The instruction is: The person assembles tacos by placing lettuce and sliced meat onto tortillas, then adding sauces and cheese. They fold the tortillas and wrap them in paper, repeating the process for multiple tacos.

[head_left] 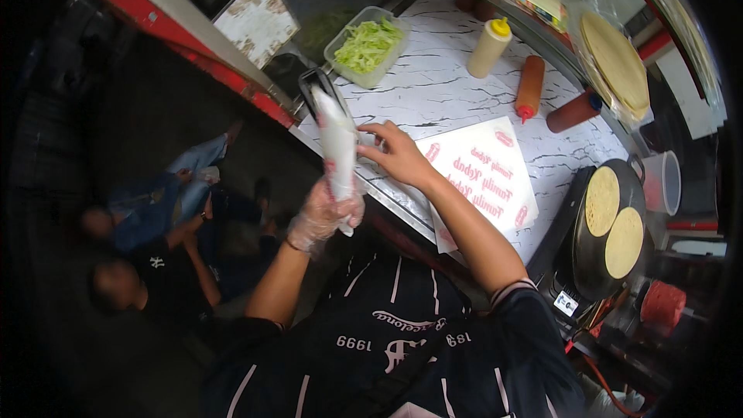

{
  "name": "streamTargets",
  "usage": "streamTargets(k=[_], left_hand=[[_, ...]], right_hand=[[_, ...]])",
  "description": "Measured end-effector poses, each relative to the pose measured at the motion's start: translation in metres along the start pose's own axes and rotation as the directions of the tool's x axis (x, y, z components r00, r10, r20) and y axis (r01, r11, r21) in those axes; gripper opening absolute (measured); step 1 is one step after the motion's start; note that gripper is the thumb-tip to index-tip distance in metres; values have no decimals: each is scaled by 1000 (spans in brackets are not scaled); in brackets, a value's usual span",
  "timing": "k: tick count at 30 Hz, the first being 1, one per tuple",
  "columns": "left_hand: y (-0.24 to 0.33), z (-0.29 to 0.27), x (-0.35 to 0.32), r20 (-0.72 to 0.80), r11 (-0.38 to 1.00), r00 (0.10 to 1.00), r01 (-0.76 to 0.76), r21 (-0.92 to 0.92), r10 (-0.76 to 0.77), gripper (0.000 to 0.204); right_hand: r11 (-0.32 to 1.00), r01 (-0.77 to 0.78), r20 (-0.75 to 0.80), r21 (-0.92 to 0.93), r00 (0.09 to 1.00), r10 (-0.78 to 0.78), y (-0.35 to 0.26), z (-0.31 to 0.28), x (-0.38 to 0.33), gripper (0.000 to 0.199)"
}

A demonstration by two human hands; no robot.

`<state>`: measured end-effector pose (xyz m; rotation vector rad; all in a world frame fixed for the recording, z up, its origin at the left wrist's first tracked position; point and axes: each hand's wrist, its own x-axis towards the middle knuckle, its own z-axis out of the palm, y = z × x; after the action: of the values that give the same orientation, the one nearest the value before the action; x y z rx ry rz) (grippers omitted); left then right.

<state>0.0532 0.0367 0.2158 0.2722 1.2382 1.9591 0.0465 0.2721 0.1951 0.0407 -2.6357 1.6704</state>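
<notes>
**Wrapped roll held at the surface edge**

Left hand (321, 217), gloved, has its grip closed round a white paper-wrapped roll (338, 147), upright above the marble surface (433, 85) edge. Right hand (398, 155), bare, fingers loosely open, touches the roll's side. Printed paper sheets (484, 178) lie just beside

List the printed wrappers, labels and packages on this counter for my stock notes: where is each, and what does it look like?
Printed paper sheets: stacked on the marble counter beside the right hand; white squares with red lettering.
Wrapped roll: upright in the gloved left hand; white paper.
Small label: front of the griddle; white.
Flat package: far counter edge; yellow, red trim.
</notes>
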Motion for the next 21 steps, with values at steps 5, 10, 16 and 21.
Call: streamTargets(k=[5, 10, 16, 21], left_hand=[[16, -20, -30, -173, 987, 973, -159, -29, 151, 37], [14, -17, -29, -219, 973, 950, -229, -9, 221, 34], [14, -2, -1, -261, 981, 946, -184, 64, 194, 24], [17, 15, 30, -253, 984, 955, -123, 132, 154, 17]], right_hand=[[915, -324, 113, 240, 945, 305, -10, 42, 58, 31], [716, -241, -6, 655, 946, 324, 0, 59, 19, 23], [966, -253, -186, -51, 953, 240, 24, 65, -6, 27], [975, -124, 73, 186, 991, 112, -11, -13, -21, 30]])
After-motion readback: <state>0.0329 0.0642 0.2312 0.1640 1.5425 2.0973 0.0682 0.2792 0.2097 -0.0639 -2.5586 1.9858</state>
